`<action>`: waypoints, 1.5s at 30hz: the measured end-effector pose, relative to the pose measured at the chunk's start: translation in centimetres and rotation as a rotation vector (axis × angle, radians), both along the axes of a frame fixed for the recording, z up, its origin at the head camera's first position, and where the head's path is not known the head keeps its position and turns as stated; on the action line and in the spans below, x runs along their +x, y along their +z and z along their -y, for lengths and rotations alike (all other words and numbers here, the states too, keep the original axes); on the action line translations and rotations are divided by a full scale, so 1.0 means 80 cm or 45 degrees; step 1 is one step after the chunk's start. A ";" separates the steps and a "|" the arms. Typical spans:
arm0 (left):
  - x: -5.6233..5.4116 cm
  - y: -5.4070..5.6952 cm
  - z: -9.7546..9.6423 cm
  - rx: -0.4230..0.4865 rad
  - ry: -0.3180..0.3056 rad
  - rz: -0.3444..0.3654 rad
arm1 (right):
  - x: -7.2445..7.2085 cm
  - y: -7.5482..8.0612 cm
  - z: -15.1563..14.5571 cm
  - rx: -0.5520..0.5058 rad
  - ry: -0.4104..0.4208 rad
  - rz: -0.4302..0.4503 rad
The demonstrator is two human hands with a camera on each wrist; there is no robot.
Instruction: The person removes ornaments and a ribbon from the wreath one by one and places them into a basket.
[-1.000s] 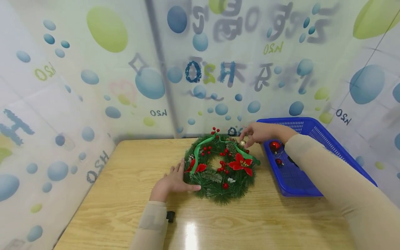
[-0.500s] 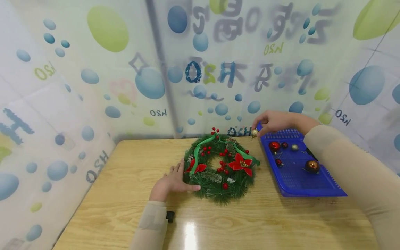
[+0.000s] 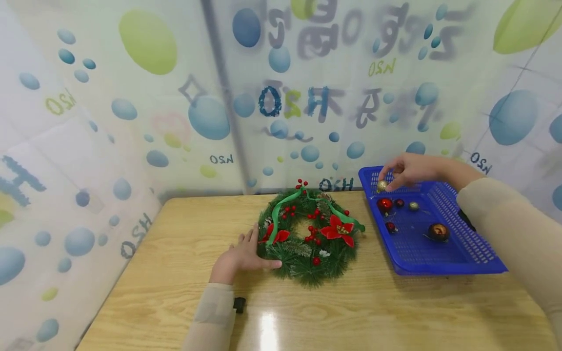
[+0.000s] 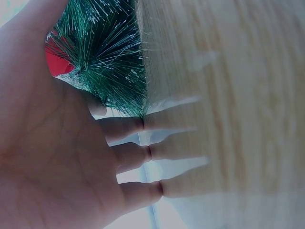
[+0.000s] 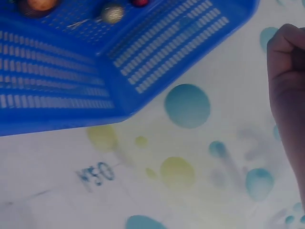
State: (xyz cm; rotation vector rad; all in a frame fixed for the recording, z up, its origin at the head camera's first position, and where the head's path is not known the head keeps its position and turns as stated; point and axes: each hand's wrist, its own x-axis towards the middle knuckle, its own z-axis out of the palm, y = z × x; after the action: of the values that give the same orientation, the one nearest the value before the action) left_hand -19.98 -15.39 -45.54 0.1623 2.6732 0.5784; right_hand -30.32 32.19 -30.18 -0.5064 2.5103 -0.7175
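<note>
A green Christmas wreath [image 3: 298, 263] with red poinsettias, berries and a green ribbon lies on the wooden table. My left hand [image 3: 243, 254] rests at its left side, fingers straight and spread, fingertips on the tabletop in the left wrist view. Over the back left corner of a blue plastic basket [image 3: 439, 268], my right hand [image 3: 406, 171] pinches a small gold bauble [image 3: 382, 185] between thumb and fingers. In the right wrist view only part of the right hand [image 5: 288, 67] shows at the right edge, and the bauble it holds is out of sight.
Inside the basket lie a shiny red bauble [image 3: 385, 204], smaller dark red ones [image 3: 391, 227], another gold bauble [image 3: 413, 206] and a large brown bauble [image 3: 438, 232]. A bubble-patterned curtain [image 3: 175, 146] hangs behind the table. A small black object [image 3: 239, 305] sits beside the left sleeve.
My right hand has moved from the wreath's upper right edge rightward to over the basket, carrying the gold bauble. The left hand and wreath have stayed in place.
</note>
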 end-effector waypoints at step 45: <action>0.000 0.001 0.002 0.022 -0.002 0.015 | 0.051 -0.124 -0.068 0.160 -0.030 0.469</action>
State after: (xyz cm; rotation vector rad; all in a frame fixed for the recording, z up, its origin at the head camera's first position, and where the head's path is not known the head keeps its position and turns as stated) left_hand -20.00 -15.52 -45.45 0.1652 2.6570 0.5999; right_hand -26.21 37.61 -40.08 -0.2717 2.2002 -0.5954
